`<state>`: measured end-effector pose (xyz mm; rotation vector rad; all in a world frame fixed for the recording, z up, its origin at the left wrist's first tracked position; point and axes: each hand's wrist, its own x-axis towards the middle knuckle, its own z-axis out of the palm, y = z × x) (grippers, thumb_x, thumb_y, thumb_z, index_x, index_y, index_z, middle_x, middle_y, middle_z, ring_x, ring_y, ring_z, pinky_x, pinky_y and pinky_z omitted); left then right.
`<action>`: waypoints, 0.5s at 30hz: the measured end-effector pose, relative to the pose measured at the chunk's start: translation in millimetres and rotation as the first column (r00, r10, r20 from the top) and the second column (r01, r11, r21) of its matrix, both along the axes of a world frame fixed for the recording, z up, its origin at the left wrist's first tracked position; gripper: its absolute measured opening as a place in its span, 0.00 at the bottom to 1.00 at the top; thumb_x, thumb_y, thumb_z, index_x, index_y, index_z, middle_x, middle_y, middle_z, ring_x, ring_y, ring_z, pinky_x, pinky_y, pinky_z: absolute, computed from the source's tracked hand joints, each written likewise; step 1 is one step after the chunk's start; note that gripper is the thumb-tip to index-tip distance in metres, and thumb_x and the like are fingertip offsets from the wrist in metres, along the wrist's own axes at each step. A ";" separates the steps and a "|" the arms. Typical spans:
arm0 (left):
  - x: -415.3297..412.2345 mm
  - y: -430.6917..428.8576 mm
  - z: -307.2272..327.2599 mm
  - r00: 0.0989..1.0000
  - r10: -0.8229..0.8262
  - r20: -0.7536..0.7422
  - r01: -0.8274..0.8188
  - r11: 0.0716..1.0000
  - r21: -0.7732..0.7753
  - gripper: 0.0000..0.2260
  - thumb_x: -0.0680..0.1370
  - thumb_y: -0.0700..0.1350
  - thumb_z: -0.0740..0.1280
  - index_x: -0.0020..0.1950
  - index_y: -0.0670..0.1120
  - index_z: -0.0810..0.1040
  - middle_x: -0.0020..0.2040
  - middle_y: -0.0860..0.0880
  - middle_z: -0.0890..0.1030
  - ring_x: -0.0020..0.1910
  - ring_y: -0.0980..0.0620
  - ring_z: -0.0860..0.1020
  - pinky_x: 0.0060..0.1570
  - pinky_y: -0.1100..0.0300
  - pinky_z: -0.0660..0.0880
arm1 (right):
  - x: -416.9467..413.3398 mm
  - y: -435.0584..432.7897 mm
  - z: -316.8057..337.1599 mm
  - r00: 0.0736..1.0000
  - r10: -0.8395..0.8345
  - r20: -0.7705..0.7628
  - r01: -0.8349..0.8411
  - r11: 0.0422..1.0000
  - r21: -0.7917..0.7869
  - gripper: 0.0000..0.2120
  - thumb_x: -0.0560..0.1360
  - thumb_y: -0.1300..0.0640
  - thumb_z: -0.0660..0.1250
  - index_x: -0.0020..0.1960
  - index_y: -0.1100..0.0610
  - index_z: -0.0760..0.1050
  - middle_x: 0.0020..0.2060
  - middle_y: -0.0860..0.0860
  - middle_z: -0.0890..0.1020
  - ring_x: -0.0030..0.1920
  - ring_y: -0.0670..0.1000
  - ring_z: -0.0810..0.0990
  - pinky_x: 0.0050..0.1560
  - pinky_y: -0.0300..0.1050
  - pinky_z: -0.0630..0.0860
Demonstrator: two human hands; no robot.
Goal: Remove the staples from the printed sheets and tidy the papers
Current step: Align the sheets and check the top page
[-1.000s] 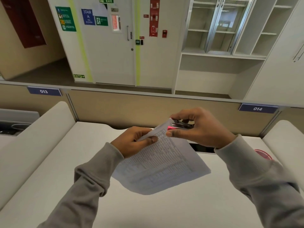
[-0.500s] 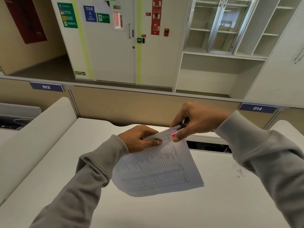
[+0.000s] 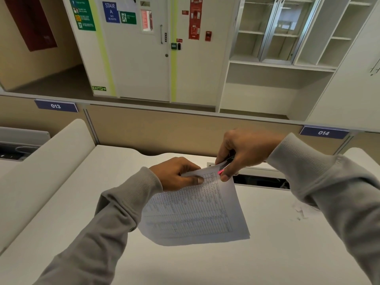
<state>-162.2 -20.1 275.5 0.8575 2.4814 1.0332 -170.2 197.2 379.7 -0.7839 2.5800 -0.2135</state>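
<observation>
A stapled set of printed sheets with tables of small text hangs above the white desk. My left hand pinches the sheets near their top corner, thumb on top. My right hand grips a small metal staple remover with a pink part, its jaws set on that same top corner. The staple itself is hidden under the tool and my fingers.
Small scraps of paper lie on the desk at the right, partly behind my right sleeve. A dark cable slot opens in the desk behind the sheets. A beige partition with labels 013 and 014 closes the back.
My right hand has turned so its wrist is higher and the tool points down into the corner. The sheets have tilted slightly and the view has shifted a little.
</observation>
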 end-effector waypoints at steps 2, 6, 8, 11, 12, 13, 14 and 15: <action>-1.4 0.8 -1.4 1.000 -0.006 -0.018 0.005 1.000 -0.009 0.10 0.81 0.55 0.65 0.52 0.53 0.83 0.41 0.54 0.83 0.36 0.54 0.78 0.37 0.57 0.75 | -0.5 0.2 -0.3 1.000 0.017 -0.010 -0.017 1.000 0.017 0.15 0.67 0.43 0.77 0.52 0.45 0.85 0.38 0.41 0.86 0.39 0.41 0.83 0.41 0.34 0.73; -4.2 6.0 -3.1 1.000 -0.022 -0.009 0.022 0.999 -0.028 0.10 0.81 0.54 0.65 0.52 0.51 0.83 0.40 0.53 0.83 0.35 0.54 0.77 0.36 0.61 0.72 | -2.2 0.7 0.7 0.999 0.036 0.012 -0.037 0.998 0.054 0.12 0.69 0.45 0.76 0.51 0.47 0.85 0.35 0.42 0.86 0.35 0.39 0.83 0.43 0.34 0.72; -5.4 9.5 -4.9 0.999 -0.036 -0.009 0.036 0.999 -0.019 0.10 0.81 0.54 0.64 0.51 0.52 0.83 0.40 0.52 0.82 0.35 0.51 0.77 0.37 0.59 0.72 | -4.8 0.7 0.7 0.999 0.042 0.033 -0.044 0.996 0.076 0.11 0.69 0.46 0.76 0.50 0.47 0.85 0.35 0.41 0.86 0.35 0.40 0.83 0.44 0.34 0.73; -10.1 10.4 -8.7 0.999 -0.034 -0.026 0.034 0.999 -0.010 0.08 0.81 0.54 0.65 0.47 0.56 0.82 0.36 0.54 0.80 0.32 0.55 0.74 0.35 0.61 0.70 | -12.1 2.4 -4.4 1.000 0.026 0.018 -0.027 0.998 0.056 0.13 0.69 0.45 0.76 0.52 0.48 0.85 0.37 0.41 0.86 0.34 0.42 0.84 0.41 0.33 0.73; -11.6 9.8 -9.7 1.000 -0.018 -0.018 0.018 1.000 -0.001 0.07 0.81 0.54 0.65 0.46 0.57 0.81 0.36 0.57 0.80 0.31 0.57 0.74 0.34 0.63 0.69 | -15.9 5.6 -5.9 0.999 0.016 0.027 -0.017 1.000 0.022 0.14 0.69 0.45 0.76 0.52 0.48 0.85 0.38 0.41 0.86 0.34 0.43 0.83 0.40 0.34 0.74; -12.9 8.6 -10.9 1.000 -0.003 -0.007 0.003 1.000 0.014 0.06 0.80 0.54 0.65 0.45 0.58 0.81 0.35 0.58 0.79 0.31 0.59 0.74 0.35 0.64 0.69 | -20.0 10.8 -7.0 0.998 0.014 0.056 -0.012 1.000 -0.027 0.15 0.68 0.44 0.76 0.53 0.48 0.85 0.39 0.42 0.86 0.34 0.44 0.83 0.39 0.35 0.75; -13.8 7.2 -11.8 1.000 0.004 0.009 -0.005 0.999 0.043 0.07 0.80 0.55 0.66 0.44 0.59 0.80 0.34 0.59 0.79 0.31 0.60 0.74 0.35 0.63 0.69 | -23.4 17.8 -6.8 0.996 0.017 0.090 -0.008 0.996 -0.094 0.16 0.69 0.44 0.76 0.54 0.48 0.85 0.40 0.42 0.86 0.35 0.45 0.82 0.39 0.37 0.75; -14.8 5.5 -13.1 1.000 0.003 0.027 -0.005 0.997 0.078 0.08 0.79 0.56 0.66 0.42 0.57 0.81 0.34 0.58 0.79 0.32 0.58 0.74 0.34 0.59 0.70 | -27.4 26.7 -7.3 0.994 0.008 0.109 0.012 0.984 -0.180 0.17 0.69 0.44 0.76 0.55 0.49 0.84 0.41 0.44 0.86 0.35 0.45 0.82 0.38 0.38 0.76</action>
